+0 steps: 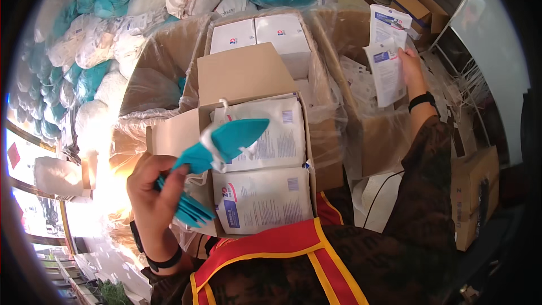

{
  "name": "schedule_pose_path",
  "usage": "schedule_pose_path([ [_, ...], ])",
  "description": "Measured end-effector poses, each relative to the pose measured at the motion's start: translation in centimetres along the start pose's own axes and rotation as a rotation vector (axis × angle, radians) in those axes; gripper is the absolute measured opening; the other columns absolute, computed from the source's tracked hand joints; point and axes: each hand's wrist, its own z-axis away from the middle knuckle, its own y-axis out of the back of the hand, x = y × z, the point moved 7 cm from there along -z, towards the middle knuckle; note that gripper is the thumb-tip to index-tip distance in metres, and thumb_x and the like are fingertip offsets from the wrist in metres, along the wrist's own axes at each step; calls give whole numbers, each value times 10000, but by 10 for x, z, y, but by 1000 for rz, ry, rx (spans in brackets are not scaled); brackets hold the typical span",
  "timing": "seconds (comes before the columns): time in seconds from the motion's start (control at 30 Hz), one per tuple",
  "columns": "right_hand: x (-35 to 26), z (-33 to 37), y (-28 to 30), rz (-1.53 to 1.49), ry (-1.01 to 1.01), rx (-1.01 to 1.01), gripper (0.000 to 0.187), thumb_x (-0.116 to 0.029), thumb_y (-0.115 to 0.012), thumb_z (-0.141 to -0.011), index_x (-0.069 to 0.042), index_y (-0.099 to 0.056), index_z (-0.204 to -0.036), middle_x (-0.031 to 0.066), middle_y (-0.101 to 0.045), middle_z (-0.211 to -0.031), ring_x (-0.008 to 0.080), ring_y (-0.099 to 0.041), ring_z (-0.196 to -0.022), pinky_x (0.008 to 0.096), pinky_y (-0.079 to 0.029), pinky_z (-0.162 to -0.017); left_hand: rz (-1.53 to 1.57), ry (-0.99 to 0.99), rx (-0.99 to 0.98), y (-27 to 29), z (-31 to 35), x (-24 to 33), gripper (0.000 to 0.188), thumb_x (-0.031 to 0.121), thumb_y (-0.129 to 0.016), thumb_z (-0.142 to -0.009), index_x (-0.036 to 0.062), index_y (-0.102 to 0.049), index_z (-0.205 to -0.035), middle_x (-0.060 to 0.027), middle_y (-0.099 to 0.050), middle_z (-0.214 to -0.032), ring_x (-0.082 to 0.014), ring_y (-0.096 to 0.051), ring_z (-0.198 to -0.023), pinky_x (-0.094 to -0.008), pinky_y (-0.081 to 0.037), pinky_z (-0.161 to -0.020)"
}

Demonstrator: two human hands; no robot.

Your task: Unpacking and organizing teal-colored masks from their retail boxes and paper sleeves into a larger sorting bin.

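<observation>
Teal folded face masks (228,142) with white ear loops are pinched in my left hand (155,189), its fingers closed around them. They hang over the left part of an open carton (307,192). Inside that carton lie two stacks of white printed pouches (265,206). My right hand (413,70) is stretched out to the far right and grips white printed pouches (387,70). These are above a large plastic-lined box (333,28) that has more pouches lying in it.
A lined box (164,51) stands at the back left; white packs (279,28) fill another behind the carton. Teal and white filled bags (84,39) are heaped on the far left. A brown carton (474,197) stands at right, near a pale panel (491,68).
</observation>
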Motion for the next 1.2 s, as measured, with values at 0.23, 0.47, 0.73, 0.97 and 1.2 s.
schedule_pose_path([
  [0.23, 20, 33, -42, 329, -125, -20, 408, -241, -604, -931, -59, -536, -1289, 11, -627, -1043, 94, -578, -822, 247, -454, -705, -184, -36, 19, -9, -9, 36, 74, 24, -707, -707, 32, -679, -776, -51, -586, -658, -148, -502, -589, -267, -378, -529],
  [0.47, -189, 196, -175, -122, 225, -627, 367, -260, -604, -937, -47, -591, -1235, 48, -658, -1096, 111, -604, -954, 243, -460, -838, -291, -564, -235, -25, -1, 74, 144, 110, -699, -659, 69, -693, -796, -14, -539, -613, -206, -476, -572, -302, -371, -526],
  [0.73, -276, 380, -242, 69, 731, -1241, 352, -239, -706, -854, -49, -638, -1142, 114, -673, -1040, 217, -648, -908, 306, -494, -750, -362, -657, -60, 15, 10, 87, 130, 59, -693, -673, 86, -660, -796, -35, -513, -617, -227, -481, -573, -335, -405, -504],
  [0.97, -277, 453, -220, 192, 907, -1349, 190, -198, -712, -819, -70, -674, -953, 89, -613, -793, 273, -621, -732, 345, -500, -646, -138, -240, 384, 69, 19, 39, 65, 42, -708, -751, 21, -685, -808, -58, -601, -680, -157, -522, -608, -272, -402, -559],
  [1.2, -349, 425, -198, 230, 1223, -653, 287, -147, -730, -803, -22, -649, -1049, 111, -646, -1003, 299, -626, -906, 371, -503, -750, 237, -202, 103, 43, 20, 34, 82, 54, -721, -767, 12, -685, -828, -30, -601, -722, -98, -547, -660, -238, -411, -604],
])
